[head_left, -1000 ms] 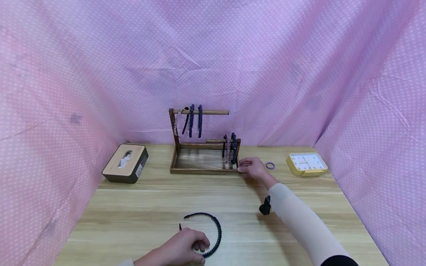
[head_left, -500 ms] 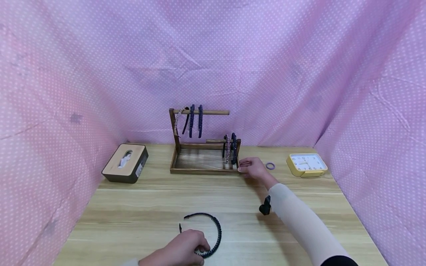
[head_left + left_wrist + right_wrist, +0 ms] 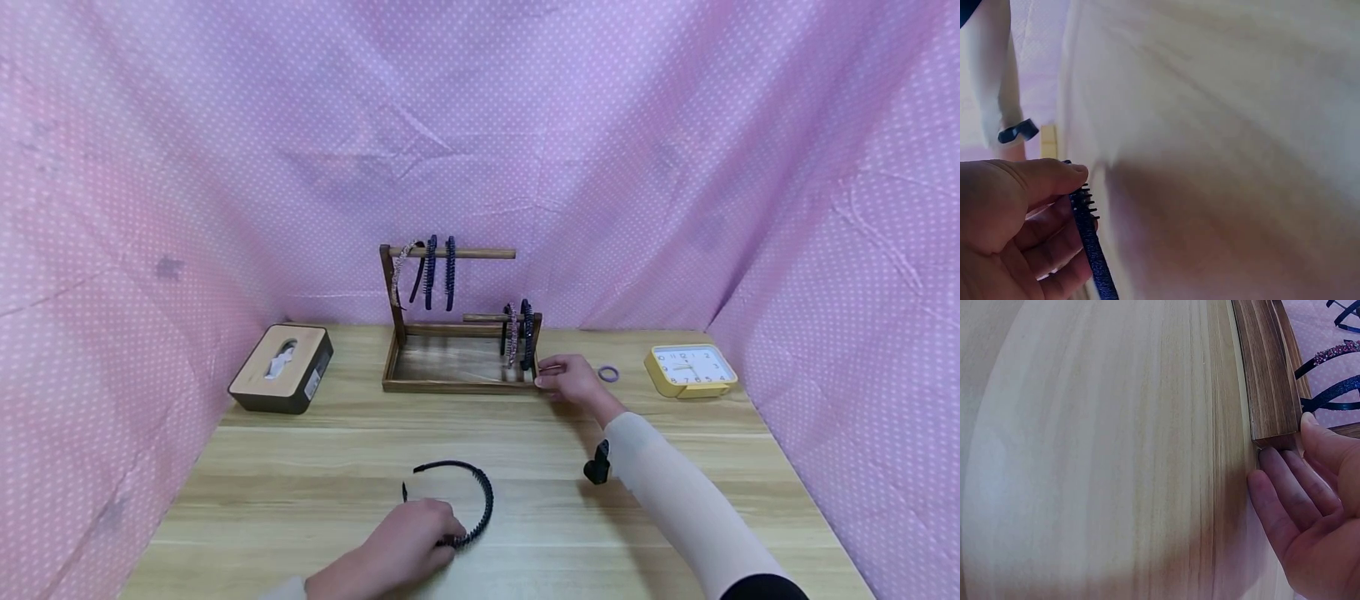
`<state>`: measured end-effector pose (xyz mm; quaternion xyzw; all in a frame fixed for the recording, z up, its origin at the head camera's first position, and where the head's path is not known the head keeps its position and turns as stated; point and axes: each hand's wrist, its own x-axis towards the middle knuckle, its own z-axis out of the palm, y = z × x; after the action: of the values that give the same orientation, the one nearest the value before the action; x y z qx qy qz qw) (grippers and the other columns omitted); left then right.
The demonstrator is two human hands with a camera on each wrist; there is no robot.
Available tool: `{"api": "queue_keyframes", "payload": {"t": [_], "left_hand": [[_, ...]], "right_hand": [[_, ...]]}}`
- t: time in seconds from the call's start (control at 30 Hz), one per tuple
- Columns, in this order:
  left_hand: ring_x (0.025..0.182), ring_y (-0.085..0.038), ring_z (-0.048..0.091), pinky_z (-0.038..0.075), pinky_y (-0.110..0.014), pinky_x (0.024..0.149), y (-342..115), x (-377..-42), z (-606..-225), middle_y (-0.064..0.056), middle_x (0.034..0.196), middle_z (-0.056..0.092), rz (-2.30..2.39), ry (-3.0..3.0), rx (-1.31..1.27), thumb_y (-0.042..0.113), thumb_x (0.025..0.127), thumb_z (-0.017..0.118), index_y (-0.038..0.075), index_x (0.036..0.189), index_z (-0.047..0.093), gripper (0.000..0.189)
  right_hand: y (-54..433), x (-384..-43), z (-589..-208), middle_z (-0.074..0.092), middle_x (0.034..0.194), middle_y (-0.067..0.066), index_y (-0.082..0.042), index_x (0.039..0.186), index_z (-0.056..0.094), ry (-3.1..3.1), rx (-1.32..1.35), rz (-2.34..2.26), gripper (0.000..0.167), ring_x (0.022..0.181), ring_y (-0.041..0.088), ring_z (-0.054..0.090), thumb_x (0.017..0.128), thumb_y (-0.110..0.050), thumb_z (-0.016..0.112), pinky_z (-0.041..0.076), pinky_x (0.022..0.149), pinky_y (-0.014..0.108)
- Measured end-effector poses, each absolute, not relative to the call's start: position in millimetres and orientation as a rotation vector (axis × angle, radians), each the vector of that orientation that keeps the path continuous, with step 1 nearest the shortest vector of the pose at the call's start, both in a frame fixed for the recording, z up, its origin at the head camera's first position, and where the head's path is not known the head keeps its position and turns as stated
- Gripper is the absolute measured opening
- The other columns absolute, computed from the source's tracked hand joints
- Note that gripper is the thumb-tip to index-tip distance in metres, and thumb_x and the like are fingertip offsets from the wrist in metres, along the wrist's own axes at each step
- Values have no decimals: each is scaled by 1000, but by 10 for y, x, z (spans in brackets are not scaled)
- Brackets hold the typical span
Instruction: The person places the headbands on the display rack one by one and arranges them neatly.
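Note:
My left hand (image 3: 408,540) pinches a black toothed headband (image 3: 487,500) between thumb and fingers near the table's front. In the left wrist view, the headband's dark band (image 3: 1094,250) and its short teeth show beside the thumb. My right hand (image 3: 572,382) holds the right front corner of a dark wooden headband stand (image 3: 450,387). Its thumb lies over the rim and its fingers sit against the end wall, as the right wrist view shows. Several headbands hang on the stand, among them a dark one (image 3: 451,275) on the upper bar and a pink beaded one (image 3: 512,337) on the lower.
At the left stands a tissue box (image 3: 281,367) with a wooden top. To the right of the stand lie a small purple ring (image 3: 608,374) and a yellow alarm clock (image 3: 690,371). Pink dotted cloth (image 3: 480,125) encloses the wooden table (image 3: 315,475) at the back and sides.
My left hand has closed its pinch on the headband and moved it slightly away from me, toward the stand. The right hand stays at the stand's corner.

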<state>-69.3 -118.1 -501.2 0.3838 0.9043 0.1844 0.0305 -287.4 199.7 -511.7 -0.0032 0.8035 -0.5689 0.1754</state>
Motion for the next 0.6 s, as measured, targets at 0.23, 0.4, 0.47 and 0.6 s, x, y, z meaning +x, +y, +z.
{"api": "queue_keyframes", "payload": {"t": [0.23,0.4,0.47,0.6], "left_hand": [[82,0,67,56,-24,70,-1247,-814,-4852,11,89,77,743,2883,1071,13,83,83,18,97,82,15],[82,-4,70,57,-26,70,-1318,-915,-4726,6,93,79,957,2916,823,12,82,84,18,101,82,20],[81,-5,69,57,-25,68,-1346,-956,-4670,4,95,79,1091,2870,703,11,82,84,17,101,82,20],[80,-6,69,57,-22,65,-1399,-1038,-4582,-2,97,79,1389,2721,498,10,84,83,12,102,82,19]], "right_hand": [[2002,-2874,-5113,65,134,26,3,139,58,2290,-3,-1601,45,106,28,72,97,-6,70,63,82,43],[2008,-2873,-5132,65,134,26,3,139,58,2295,-5,-1603,45,105,28,72,97,-6,70,63,82,42],[2009,-2872,-5139,64,134,27,5,139,57,2288,-11,-1616,45,105,29,72,97,-5,70,63,83,43],[1999,-2857,-5102,62,134,31,8,140,55,2265,-28,-1640,47,108,34,71,97,-4,70,62,86,48]]}}
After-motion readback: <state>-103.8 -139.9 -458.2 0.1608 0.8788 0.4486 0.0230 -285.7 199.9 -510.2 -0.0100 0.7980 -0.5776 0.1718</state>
